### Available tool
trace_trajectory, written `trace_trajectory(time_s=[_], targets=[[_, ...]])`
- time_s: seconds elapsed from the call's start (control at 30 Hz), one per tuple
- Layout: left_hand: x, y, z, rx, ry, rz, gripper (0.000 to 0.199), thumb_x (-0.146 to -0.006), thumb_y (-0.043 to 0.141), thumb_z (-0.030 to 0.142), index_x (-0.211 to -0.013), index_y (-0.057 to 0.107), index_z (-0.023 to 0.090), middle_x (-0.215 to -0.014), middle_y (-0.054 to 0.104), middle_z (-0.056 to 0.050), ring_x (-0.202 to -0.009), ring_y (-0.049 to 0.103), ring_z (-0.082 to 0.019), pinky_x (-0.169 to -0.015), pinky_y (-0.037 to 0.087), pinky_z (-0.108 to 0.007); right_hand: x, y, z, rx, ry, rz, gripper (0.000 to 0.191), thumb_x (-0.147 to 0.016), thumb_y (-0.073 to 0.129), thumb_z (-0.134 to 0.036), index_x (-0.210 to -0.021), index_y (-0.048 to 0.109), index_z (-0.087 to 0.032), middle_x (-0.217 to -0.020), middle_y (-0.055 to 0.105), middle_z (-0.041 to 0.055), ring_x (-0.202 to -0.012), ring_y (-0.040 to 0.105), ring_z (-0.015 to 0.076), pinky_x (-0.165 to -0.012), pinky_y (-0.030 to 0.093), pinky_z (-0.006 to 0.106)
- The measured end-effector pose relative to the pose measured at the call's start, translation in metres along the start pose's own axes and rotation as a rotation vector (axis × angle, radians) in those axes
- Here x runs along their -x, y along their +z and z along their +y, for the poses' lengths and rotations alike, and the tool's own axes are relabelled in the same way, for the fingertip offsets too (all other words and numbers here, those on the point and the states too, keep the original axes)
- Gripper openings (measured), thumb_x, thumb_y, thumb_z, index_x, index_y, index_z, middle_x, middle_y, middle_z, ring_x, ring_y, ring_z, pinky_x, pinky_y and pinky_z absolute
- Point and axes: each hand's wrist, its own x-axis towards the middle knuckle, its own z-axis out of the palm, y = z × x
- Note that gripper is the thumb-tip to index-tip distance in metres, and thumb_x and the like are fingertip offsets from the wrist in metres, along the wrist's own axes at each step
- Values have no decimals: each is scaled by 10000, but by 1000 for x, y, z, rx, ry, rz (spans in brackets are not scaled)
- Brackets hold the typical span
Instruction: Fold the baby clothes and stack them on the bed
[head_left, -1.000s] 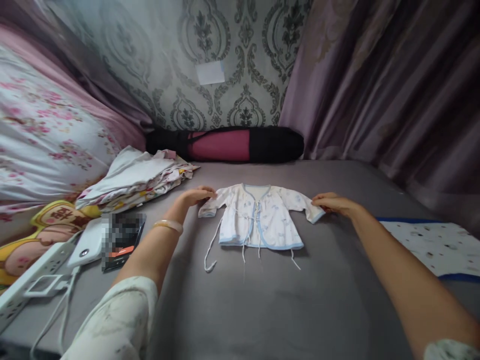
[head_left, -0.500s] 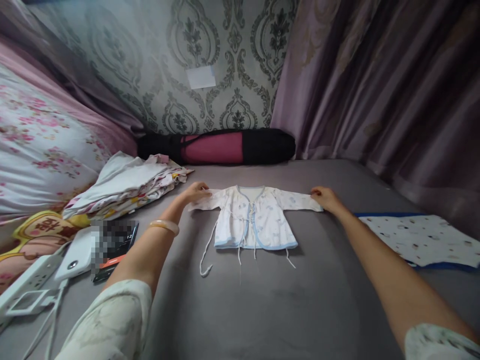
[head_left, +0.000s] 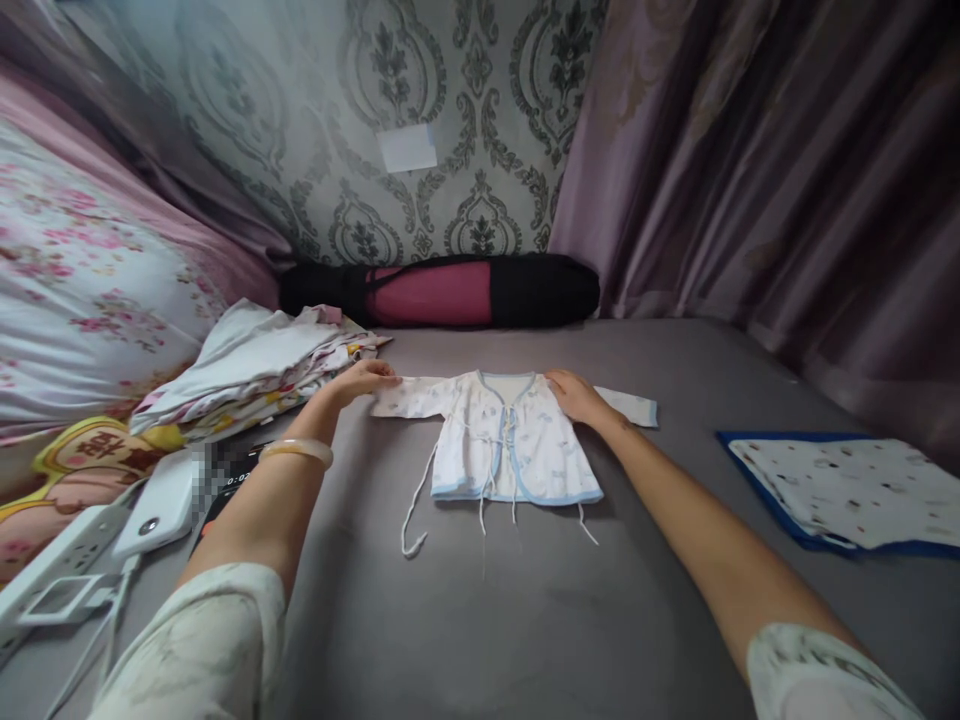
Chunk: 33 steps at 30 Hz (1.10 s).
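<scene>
A small white baby shirt (head_left: 469, 450) with blue trim and a faint print lies spread on the grey bed sheet (head_left: 480, 630), its sleeves stretched out to both sides. Thin white ties hang from its front and hem. My left hand (head_left: 367, 378), with a pale bangle (head_left: 296, 452) on the forearm, is closed on the end of the left sleeve. At the right shoulder, beside the neckline, my right hand (head_left: 576, 396) has its fingers bent onto the fabric; the fingertips are partly hidden. The right sleeve's cuff lies loose beyond that hand.
Folded clothes (head_left: 251, 365) are piled at the left, near a floral pillow (head_left: 82, 270). A white power bank (head_left: 161, 505), a power strip (head_left: 64, 555) and a partly covered phone lie at lower left. A printed cloth (head_left: 847, 490) lies right. A black-and-pink roll (head_left: 442, 292) sits along the wall.
My right hand has let go of the right cuff and moved left to the shirt's shoulder. My left hand stays at the left sleeve's end. The view has shifted slightly.
</scene>
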Motion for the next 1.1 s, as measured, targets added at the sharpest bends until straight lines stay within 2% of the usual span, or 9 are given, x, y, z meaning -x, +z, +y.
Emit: trace_trajectory(time_s=[0.2, 0.3, 0.43, 0.63, 0.73, 0.83, 0.9, 1.0, 1.1], targets=[[-2, 8, -21, -110, 8, 213, 438, -676, 587, 557, -848, 666, 162, -558, 449, 28, -524, 421, -125, -494, 287, -230, -5, 20, -24, 78, 98, -115, 563, -995, 215, -405, -1428, 405, -99, -1503, 384, 141, -1400, 308, 265, -1130, 261, 392], [-7, 13, -28, -280, 63, 280, 389, -713, 554, 511, -836, 688, 167, -664, 570, -17, -662, 518, -165, -594, 367, -246, 0, 23, -29, 119, 149, -141, 640, -988, 164, -472, -1494, 299, -103, -1569, 256, 128, -1445, 201, 275, -1162, 187, 432], [-11, 20, -35, -433, 26, 246, 336, -781, 536, 463, -907, 689, 192, -862, 674, -61, -843, 579, -203, -740, 416, -260, 5, 24, -32, 133, 149, -136, 663, -983, 166, -494, -1505, 279, -101, -1575, 230, 141, -1452, 174, 281, -1168, 153, 447], [-10, 26, -10, -671, -191, 266, 224, -791, 590, 336, -906, 692, 173, -1007, 659, -161, -1006, 576, -324, -789, 432, -353, 5, 26, -32, 143, 140, -121, 657, -982, 197, -488, -1503, 279, -96, -1568, 243, 155, -1445, 193, 291, -1162, 160, 455], [-12, 41, 25, -737, 9, 379, 177, -789, 559, 226, -878, 700, 165, -1051, 641, -175, -1105, 529, -341, -872, 409, -395, 4, 26, -32, 151, 134, -110, 651, -983, 196, -483, -1496, 293, -94, -1565, 249, 159, -1442, 201, 290, -1159, 166, 456], [-21, 72, 52, -512, 346, 99, 247, -851, 476, 244, -935, 699, 178, -986, 672, -111, -967, 594, -231, -871, 428, -312, 5, 27, -32, 150, 135, -110, 652, -983, 191, -488, -1496, 295, -98, -1566, 250, 152, -1444, 196, 284, -1161, 159, 448], [-28, 95, 58, -430, 515, 26, 286, -880, 437, 265, -966, 692, 168, -1025, 673, -108, -963, 601, -208, -898, 429, -297, 5, 27, -32, 149, 135, -111, 660, -983, 187, -493, -1499, 288, -94, -1566, 251, 151, -1443, 199, 287, -1162, 155, 449], [-36, 116, 56, -460, 569, 53, 287, -878, 430, 244, -984, 683, 160, -1065, 667, -120, -1008, 596, -217, -954, 415, -330, 6, 27, -32, 155, 130, -109, 662, -983, 187, -489, -1499, 287, -85, -1564, 255, 154, -1438, 212, 288, -1161, 157, 451], [-31, 117, 59, -505, 515, 30, 260, -862, 459, 215, -992, 679, 170, -1077, 666, -117, -1022, 603, -222, -951, 423, -333, 4, 26, -32, 144, 135, -113, 652, -983, 191, -483, -1498, 290, -96, -1567, 251, 148, -1442, 201, 276, -1162, 155, 441]])
